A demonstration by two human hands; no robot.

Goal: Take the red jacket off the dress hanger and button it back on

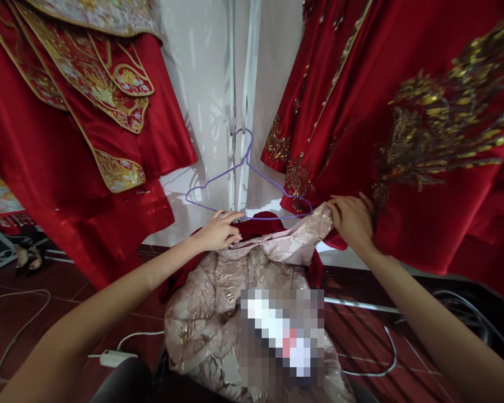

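A pale pink-gold brocade garment (231,280) lies heaped over my lap, its upper band (292,240) drawn up between both hands. My right hand (355,221) is closed, pinching the raised right corner of that band. At the band's left end, my left hand (220,230) has its index finger stretched along the hanger's lower bar. Its other fingers are bent at the garment's edge, their grip partly hidden. Just above the band hangs a purple wire hanger (273,180), its hook on a pale upright. The hanger's right corner comes close to the pinched corner.
Red embroidered gowns hang at left (163,112) and right (437,218). Dark red fabric (266,221) sits behind the brocade. A pixelated patch covers something on my lap. White cables and a small white adapter (117,358) lie on the tiled floor, with shoes (28,257) at far left.
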